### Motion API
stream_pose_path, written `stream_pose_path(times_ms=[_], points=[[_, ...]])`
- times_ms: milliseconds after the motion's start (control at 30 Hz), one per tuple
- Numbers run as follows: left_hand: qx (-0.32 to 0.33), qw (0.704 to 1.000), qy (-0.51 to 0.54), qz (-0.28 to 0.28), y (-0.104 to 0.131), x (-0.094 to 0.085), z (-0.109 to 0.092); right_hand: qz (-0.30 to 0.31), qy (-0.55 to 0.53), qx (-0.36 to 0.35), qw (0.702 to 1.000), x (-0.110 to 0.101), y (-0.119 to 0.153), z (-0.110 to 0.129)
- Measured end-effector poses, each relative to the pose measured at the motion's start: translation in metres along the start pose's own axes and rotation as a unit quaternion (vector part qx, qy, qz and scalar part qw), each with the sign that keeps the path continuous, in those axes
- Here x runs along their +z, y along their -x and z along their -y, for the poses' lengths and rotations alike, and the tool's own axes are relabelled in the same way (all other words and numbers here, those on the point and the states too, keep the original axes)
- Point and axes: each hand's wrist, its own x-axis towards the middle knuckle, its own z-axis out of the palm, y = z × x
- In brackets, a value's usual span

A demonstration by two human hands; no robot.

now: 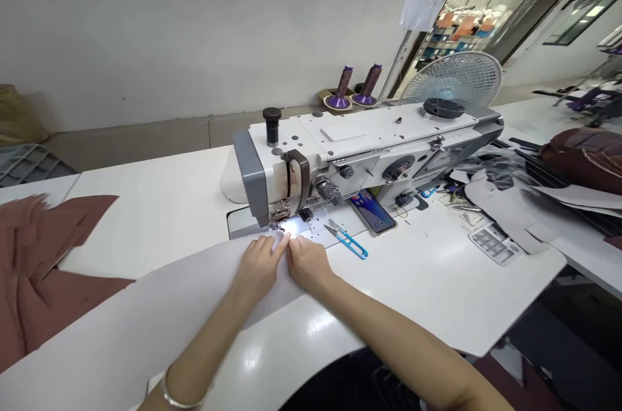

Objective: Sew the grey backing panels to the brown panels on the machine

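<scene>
The bare left hand (257, 265) rests on the long, pale grey-white sheet of flexible material (194, 281), fingers bent and thumb reaching toward the right hand (308, 262). The right hand is curled at the sheet's near-right end, thumb side almost touching the left thumb. Whether either hand pinches the material or merely presses it, I cannot tell. The sheet lies on the white counter (413, 294), trailing toward the lower left, its far edge just at the lit needle area of the white-and-grey industrial sewing machine (359, 139).

Guiding that edge well calls, I judge, for light, even pressure from both hands, keeping the layer flat and straight to the foot without tugging. The fingertips are very near the needle, so they are best kept beside its line. The long tail wants room to slide freely; its weight could drag the edge askew.

Farther out, blue-handled metal thread snips (347, 240) lie just right of the right hand, points toward the machine, close enough to snag a sleeve or the sheet. A dark-screened smartphone (374, 211) sits beyond them. Reddish-brown fabric pieces (29, 268) lie along the sheet's far side, where they might catch it. Two brown thread cones on purple bases (344, 83) stand behind the machine.
</scene>
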Motion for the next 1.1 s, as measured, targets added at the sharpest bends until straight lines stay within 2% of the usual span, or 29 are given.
stream_pose_path(times_ms=[133, 400, 600, 667, 767, 933, 1100], points=[[0.006, 1.000, 0.005, 0.021, -0.003, 0.000, 0.003, -0.011, -0.013, -0.006, 1.000, -0.001, 0.001, 0.001], [0.014, 0.999, 0.013, 0.026, -0.002, 0.012, 0.010, -0.019, -0.031, -0.046, 0.998, -0.003, -0.001, 0.000], [0.016, 1.000, 0.019, -0.008, 0.004, 0.011, 0.011, -0.027, -0.061, -0.060, 0.996, -0.001, -0.005, 0.005], [0.013, 1.000, 0.024, -0.005, 0.006, 0.011, 0.009, -0.019, -0.070, -0.057, 0.996, -0.003, -0.005, 0.006], [-0.006, 0.999, 0.025, 0.020, 0.006, 0.010, 0.003, -0.003, -0.084, -0.052, 0.995, -0.007, -0.004, 0.006], [-0.086, 0.995, 0.028, 0.039, 0.006, 0.010, -0.009, 0.020, -0.092, -0.044, 0.995, -0.010, -0.002, 0.005], [-0.079, 0.996, 0.030, 0.035, 0.006, 0.013, -0.012, 0.016, -0.090, -0.042, 0.995, -0.011, 0.000, 0.004]])
